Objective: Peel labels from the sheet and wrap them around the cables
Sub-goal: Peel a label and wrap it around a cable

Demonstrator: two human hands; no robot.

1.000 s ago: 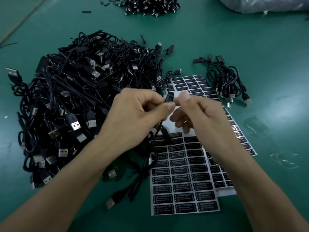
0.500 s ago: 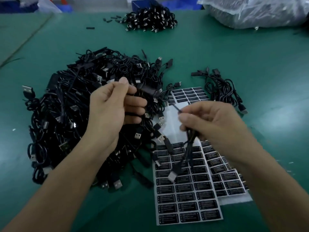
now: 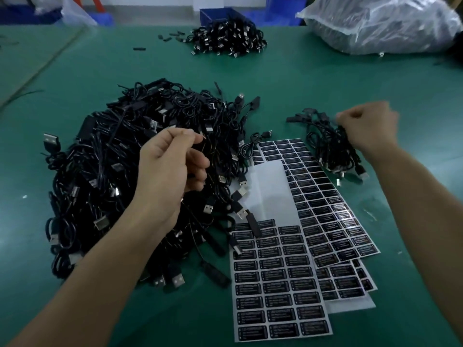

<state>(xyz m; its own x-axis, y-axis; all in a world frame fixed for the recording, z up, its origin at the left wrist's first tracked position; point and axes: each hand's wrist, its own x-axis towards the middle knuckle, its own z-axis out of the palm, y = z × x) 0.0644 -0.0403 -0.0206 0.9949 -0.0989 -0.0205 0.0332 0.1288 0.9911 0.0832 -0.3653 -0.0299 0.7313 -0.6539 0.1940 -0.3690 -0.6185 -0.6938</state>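
A big heap of black USB cables (image 3: 112, 176) covers the left of the green table. My left hand (image 3: 170, 169) hovers over the heap's right side, thumb and forefinger pinched on a black cable (image 3: 200, 147) from it. My right hand (image 3: 368, 128) is blurred, fingers curled, at the top of a small pile of cables (image 3: 330, 149) on the right. Whether it grips one I cannot tell. Between my arms lie label sheets: the front sheet (image 3: 280, 284) has black labels below and bare white backing above, and a fuller sheet (image 3: 325, 204) lies to its right.
A third label sheet (image 3: 350, 286) peeks out under the other two. Another cable pile (image 3: 225, 41) lies at the far centre. A clear plastic bag (image 3: 380, 23) of dark parts lies at the far right, a blue bin (image 3: 215, 13) behind the table.
My hands have parted. The right hand carried its cable right, to the small pile. The left hand went back to the big heap and pinched a cable there. The camera tilted up.
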